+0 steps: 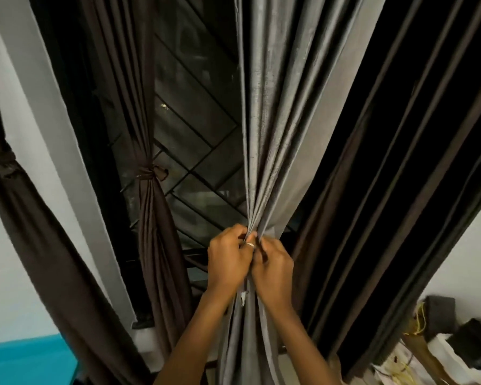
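A grey curtain [275, 120] hangs in front of a dark window and is gathered into a tight bunch at waist height. My left hand [228, 259] grips the bunch from the left, a ring on one finger. My right hand [274, 270] grips the same bunch from the right, fingers curled into the folds. Both hands touch each other at the gathered point. Below them the grey cloth falls straight down between my forearms. Whether a tie-back band is in my fingers I cannot tell.
A dark brown curtain [150, 218] to the left is tied back with a knotted band [150, 172]. Another brown curtain [386, 176] hangs right of the grey one. The window grille [195, 120] is behind. Cluttered items [442, 343] sit lower right, a teal surface [25, 359] lower left.
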Demonstrator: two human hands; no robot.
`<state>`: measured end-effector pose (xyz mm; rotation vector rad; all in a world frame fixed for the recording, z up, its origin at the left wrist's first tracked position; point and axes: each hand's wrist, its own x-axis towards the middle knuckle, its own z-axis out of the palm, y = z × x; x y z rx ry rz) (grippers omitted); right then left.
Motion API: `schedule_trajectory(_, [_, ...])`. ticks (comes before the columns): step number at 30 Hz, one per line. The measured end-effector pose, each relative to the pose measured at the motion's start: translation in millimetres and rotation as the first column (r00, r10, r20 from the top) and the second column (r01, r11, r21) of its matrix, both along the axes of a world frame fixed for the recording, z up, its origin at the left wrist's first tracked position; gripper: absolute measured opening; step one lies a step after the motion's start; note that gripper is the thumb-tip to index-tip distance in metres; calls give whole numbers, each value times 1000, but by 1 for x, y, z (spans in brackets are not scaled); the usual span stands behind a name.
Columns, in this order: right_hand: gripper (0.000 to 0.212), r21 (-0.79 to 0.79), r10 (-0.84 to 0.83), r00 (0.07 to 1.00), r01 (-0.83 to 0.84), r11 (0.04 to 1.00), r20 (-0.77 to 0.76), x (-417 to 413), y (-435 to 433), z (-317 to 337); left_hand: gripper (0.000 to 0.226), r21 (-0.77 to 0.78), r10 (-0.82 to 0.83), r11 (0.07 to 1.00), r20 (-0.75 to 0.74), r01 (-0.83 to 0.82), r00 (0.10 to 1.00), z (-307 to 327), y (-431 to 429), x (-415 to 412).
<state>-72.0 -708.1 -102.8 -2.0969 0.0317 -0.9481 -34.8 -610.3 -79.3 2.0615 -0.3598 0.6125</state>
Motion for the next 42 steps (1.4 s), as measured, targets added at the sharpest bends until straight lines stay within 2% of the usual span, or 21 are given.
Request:
schedule_trajectory(10, [22, 75, 96, 995, -93, 993, -38, -4, 13, -3, 23, -65, -145, 988, -141, 137, 979, 5, 11, -4])
schedule_trajectory(13, [24, 106, 137, 990, -133, 985, -25, -9, 15, -3, 45, -9, -47, 999, -202, 46, 978, 15, 1, -7])
schedule_trajectory(15, [19, 106, 180, 983, -177, 978, -24, -13, 17, -1, 40, 67, 50, 997, -180, -39, 982, 19, -4, -6])
schedule_trajectory(17, [29, 122, 247, 968, -240, 963, -46, -17, 14, 2, 41, 70, 72, 996, -158, -62, 985, 19, -3, -4])
schedule_trajectory(19, [42, 137, 247, 966, -236, 962, -70, -16, 0, 3, 45, 26, -7, 1000, -159, 12, 987, 16, 4, 0])
schedule_trajectory(21, [45, 145, 112, 992, -102, 984, -64, -8, -23, 2, 48, -24, -137, 991, -167, 135, 976, 17, 14, 1])
schedule_trajectory(23, [54, 249, 39, 994, -13, 968, -101, 0, -48, 7, 48, -74, -262, 965, -195, 253, 945, 19, 26, 0])
schedule_trajectory(24, [63, 333, 99, 987, -53, 941, -123, 4, -60, 13, 48, -101, -321, 947, -212, 306, 923, 19, 31, 0])
schedule_trajectory(26, [83, 518, 340, 931, -228, 825, -132, 9, -80, 30, 46, -150, -419, 907, -252, 393, 872, 19, 41, 0])
schedule_trajectory(27, [88, 575, 465, 875, -313, 756, -135, 13, -89, 38, 44, -170, -461, 887, -269, 429, 846, 19, 44, 0])
schedule_trajectory(30, [79, 609, 733, 643, -496, 619, -221, 20, -103, 53, 43, -174, -525, 851, -297, 496, 797, 23, 48, -2])
schedule_trajectory(32, [70, 644, 792, 550, -510, 570, -266, 23, -102, 57, 39, -153, -535, 844, -302, 514, 789, 28, 49, -4])
schedule_trajectory(37, [41, 710, 781, 561, -430, 558, -274, 34, -117, 60, 51, -158, -553, 831, -334, 533, 763, 32, 65, -3])
schedule_trajectory(40, [42, 719, 783, 535, -403, 566, -317, 38, -124, 63, 49, -130, -547, 833, -337, 538, 766, 36, 69, -1])
schedule_trajectory(42, [44, 741, 794, 534, -398, 540, -291, 37, -123, 63, 44, -136, -539, 840, -330, 526, 775, 36, 66, -1])
